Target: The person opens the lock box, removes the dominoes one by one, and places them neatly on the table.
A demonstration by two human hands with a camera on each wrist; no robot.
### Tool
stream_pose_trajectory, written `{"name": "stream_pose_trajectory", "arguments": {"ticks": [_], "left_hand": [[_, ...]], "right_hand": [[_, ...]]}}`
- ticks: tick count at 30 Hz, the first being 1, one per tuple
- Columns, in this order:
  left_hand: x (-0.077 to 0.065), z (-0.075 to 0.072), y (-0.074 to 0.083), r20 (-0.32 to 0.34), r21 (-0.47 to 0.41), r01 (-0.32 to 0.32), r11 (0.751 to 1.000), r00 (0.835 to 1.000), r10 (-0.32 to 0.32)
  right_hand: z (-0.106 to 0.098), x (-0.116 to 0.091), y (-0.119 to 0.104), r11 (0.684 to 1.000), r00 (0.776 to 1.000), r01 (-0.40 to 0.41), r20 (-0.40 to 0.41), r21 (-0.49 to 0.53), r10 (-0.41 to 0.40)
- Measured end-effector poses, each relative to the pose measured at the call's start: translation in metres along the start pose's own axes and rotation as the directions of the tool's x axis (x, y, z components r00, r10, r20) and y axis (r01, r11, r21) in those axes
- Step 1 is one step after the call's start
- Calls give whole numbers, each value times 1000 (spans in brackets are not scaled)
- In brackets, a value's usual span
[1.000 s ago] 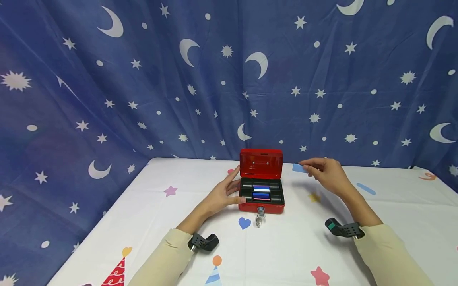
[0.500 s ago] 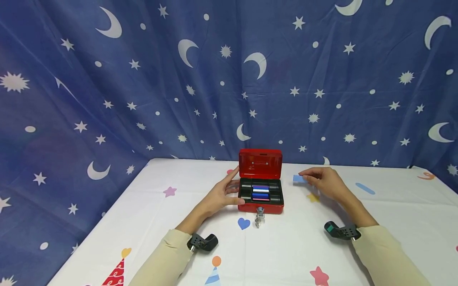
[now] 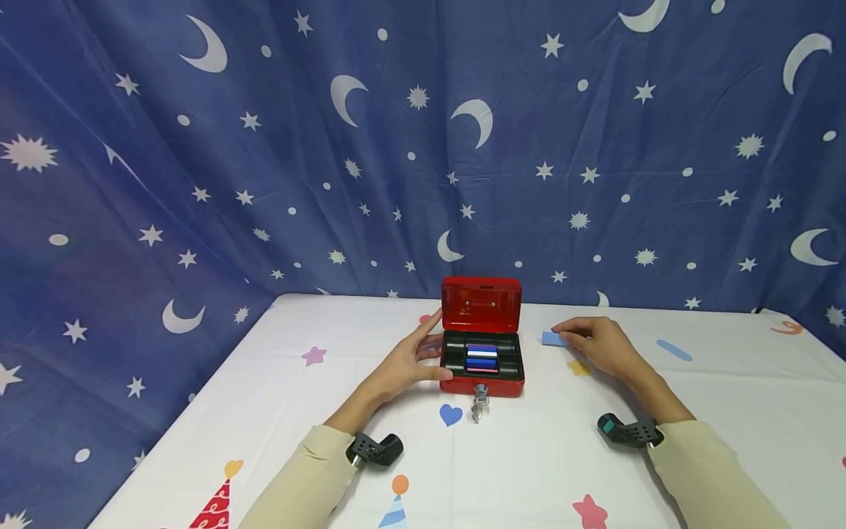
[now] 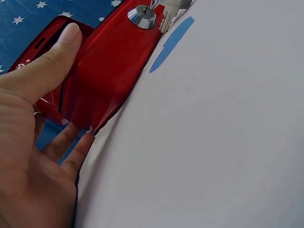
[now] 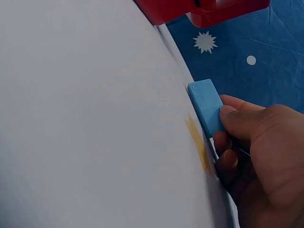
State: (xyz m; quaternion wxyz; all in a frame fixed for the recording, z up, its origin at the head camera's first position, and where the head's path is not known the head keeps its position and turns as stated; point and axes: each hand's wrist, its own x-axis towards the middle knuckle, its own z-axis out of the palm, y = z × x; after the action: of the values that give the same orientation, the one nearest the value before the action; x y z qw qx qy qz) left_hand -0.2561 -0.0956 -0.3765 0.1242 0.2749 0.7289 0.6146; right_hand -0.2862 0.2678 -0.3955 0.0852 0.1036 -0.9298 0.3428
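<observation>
A red cash box [image 3: 489, 388] stands on the table with its lid [image 3: 481, 305] raised. Inside its black tray lie several blue, white and pink flat pieces [image 3: 482, 358]. My left hand [image 3: 405, 365] holds the box at its left side, thumb at the front corner and index finger up by the lid. To the right of the box, my right hand [image 3: 604, 345] pinches a light blue rectangular block [image 5: 204, 105] between thumb and fingers. The block sits low, at the tabletop; whether it bears on it is hard to tell.
Keys [image 3: 479, 406] hang from the lock [image 3: 481, 391] on the box's front. A white cloth with printed shapes covers the table [image 3: 515, 470]. Behind it hangs a blue curtain [image 3: 370, 220] with moons and stars.
My right hand has come down and toward me with the light blue block, to table level. My left hand and the cash box have stayed in place.
</observation>
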Motion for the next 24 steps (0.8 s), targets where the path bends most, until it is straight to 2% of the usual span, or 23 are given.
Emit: {"name": "stream_pose_trajectory", "arguments": {"ticks": [10,24], "left_hand": [[0,0,0,0,6,7,1000,1000,-7],[1,0,0,1,3,-3,1000,1000,3]], "right_hand": [[3,0,2,1000,1000,-16,14,-15,16],[2,-2,1,999,999,4,34,-36,-3]]}}
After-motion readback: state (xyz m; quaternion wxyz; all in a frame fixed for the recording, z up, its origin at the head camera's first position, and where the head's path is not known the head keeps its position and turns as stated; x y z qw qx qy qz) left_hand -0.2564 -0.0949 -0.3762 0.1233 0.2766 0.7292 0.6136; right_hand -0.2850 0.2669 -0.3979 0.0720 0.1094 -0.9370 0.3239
